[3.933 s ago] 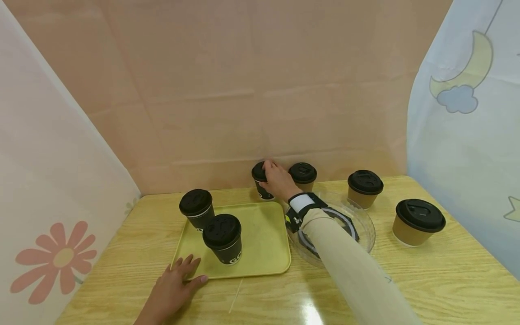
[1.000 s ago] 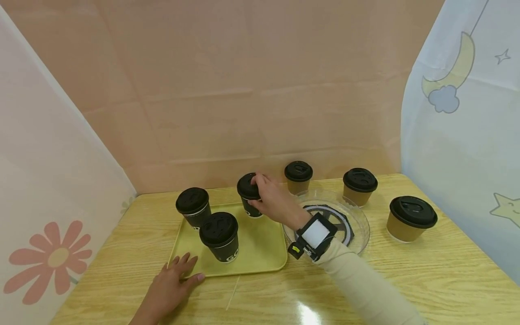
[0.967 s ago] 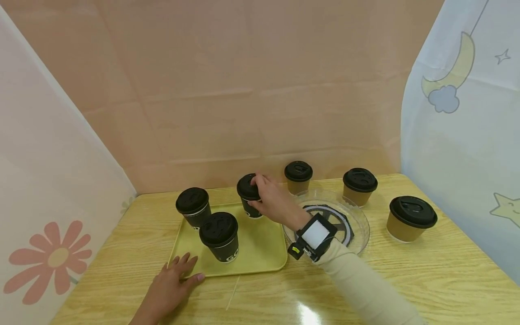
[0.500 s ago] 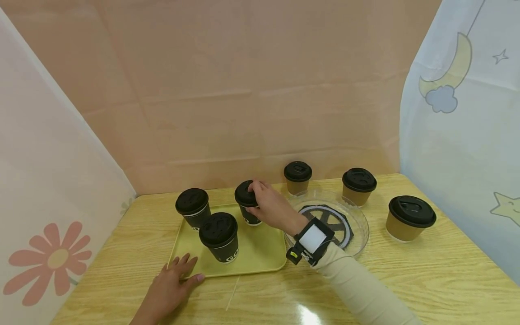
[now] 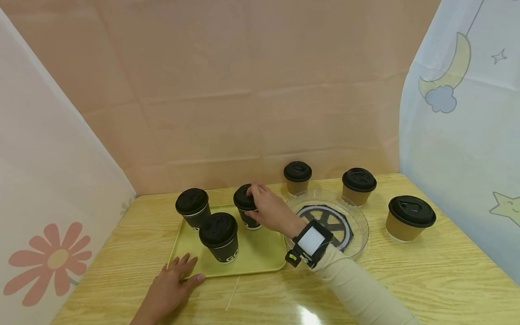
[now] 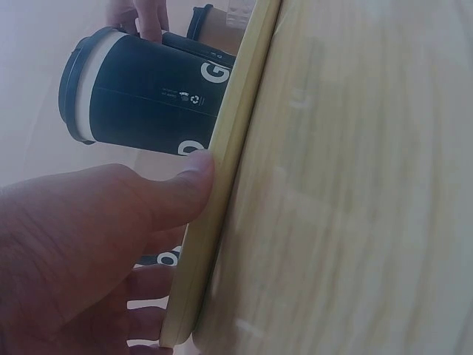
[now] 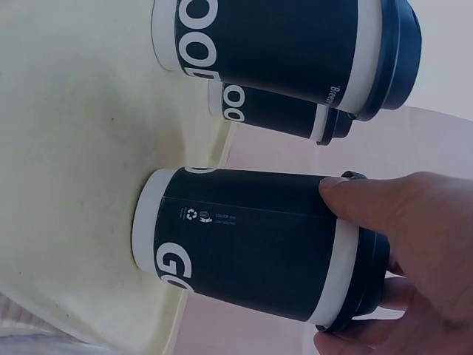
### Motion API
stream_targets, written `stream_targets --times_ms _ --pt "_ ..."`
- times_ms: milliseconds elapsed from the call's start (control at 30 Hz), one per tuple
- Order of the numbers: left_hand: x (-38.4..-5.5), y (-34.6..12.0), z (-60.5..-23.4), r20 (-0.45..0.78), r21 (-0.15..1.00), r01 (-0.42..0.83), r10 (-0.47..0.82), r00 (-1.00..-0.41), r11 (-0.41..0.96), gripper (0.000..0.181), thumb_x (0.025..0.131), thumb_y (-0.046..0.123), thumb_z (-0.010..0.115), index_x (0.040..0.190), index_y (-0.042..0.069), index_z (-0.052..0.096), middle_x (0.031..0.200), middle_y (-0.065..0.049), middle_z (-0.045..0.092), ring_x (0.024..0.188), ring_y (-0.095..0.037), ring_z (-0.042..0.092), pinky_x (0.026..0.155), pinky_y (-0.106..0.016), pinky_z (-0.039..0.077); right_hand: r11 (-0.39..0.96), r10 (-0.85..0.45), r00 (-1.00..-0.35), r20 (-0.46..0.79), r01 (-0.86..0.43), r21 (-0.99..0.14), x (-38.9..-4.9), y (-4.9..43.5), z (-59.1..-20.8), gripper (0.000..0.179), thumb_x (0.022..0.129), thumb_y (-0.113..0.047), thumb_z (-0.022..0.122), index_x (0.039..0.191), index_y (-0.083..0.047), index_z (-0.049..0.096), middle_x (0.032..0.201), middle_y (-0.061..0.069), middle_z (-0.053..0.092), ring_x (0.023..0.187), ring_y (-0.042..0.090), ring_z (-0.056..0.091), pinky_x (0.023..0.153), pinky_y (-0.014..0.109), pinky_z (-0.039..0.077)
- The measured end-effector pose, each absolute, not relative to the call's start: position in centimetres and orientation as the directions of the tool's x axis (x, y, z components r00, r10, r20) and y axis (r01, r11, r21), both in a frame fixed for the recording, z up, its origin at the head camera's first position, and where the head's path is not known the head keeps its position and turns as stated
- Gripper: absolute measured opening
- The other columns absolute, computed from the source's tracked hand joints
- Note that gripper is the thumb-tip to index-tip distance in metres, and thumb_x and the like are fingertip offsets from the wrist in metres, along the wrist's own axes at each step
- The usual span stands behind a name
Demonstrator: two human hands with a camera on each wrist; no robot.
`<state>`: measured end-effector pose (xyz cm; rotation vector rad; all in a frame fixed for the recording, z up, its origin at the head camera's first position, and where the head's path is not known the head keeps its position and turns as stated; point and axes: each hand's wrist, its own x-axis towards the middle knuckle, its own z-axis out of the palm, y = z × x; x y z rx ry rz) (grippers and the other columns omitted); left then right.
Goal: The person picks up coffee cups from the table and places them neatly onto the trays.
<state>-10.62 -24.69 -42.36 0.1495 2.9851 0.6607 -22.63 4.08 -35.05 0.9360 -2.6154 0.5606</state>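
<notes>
My right hand (image 5: 273, 211) grips a black paper coffee cup (image 5: 243, 201) by its lid, thumb on one side and fingers on the other. The cup stands upright over the back part of the yellow tray (image 5: 260, 255); in the right wrist view its white base (image 7: 151, 222) is right at the tray surface. Two matching black cups are on the tray's left side, one at the back (image 5: 195, 210) and one nearer the front (image 5: 220, 237). At the front left corner my left hand (image 5: 172, 284) rests on the tray, fingers spread inside and thumb (image 6: 188, 188) against the rim.
Right of the tray lies a round clear plastic dish (image 5: 363, 232) with a dark wheel-like pattern in it. Brown cups with black lids stand behind it (image 5: 298, 177), at its back right (image 5: 359, 186) and farther right (image 5: 410, 219). Hanging cloths enclose the wooden table (image 5: 438, 275).
My right hand has brought the black cup from the table behind the tray, left and forward over the tray's back part, lately lower and nearer. My left hand keeps its place.
</notes>
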Motion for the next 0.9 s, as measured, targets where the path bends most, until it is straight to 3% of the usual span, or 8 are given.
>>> stream_targets --times_ms 233,467,900 --pt "-10.7 -24.62 -42.43 -0.06 0.429 0.084 0.121 -0.991 0.899 0.068 0.086 0.057 0.062 0.135 0.01 0.059 0.144 -0.024 0.049 0.135 -0.054 0.037 0.108 -0.072 0.025 0.722 -0.53 -0.754 0.389 -0.641 -0.259 -22.57 4.18 -35.31 0.044 0.087 -0.025 0.074 0.119 -0.006 0.05 0.135 0.017 0.055 0.124 0.029 0.056 0.097 0.039 0.052" --pt "-10.79 -24.55 -42.39 -0.064 0.427 0.082 0.12 -0.991 0.901 0.067 0.086 0.056 0.063 0.134 0.01 0.06 0.144 -0.023 0.049 0.135 -0.053 0.037 0.108 -0.072 0.025 0.712 -0.536 -0.738 0.411 -0.656 -0.25 -22.64 4.16 -35.3 0.043 0.086 -0.023 0.075 0.117 -0.005 0.05 0.112 0.011 0.061 0.11 0.026 0.06 0.09 0.039 0.054" --pt "-10.9 -25.12 -42.45 -0.052 0.431 0.099 0.134 -0.99 0.897 0.068 0.087 0.059 0.061 0.135 0.011 0.059 0.145 -0.023 0.048 0.136 -0.054 0.035 0.109 -0.071 0.024 0.723 -0.543 -0.723 0.427 -0.662 -0.2 -22.74 3.66 -35.02 0.043 0.085 -0.026 0.076 0.113 -0.006 0.051 0.11 0.01 0.061 0.111 0.026 0.06 0.088 0.038 0.054"
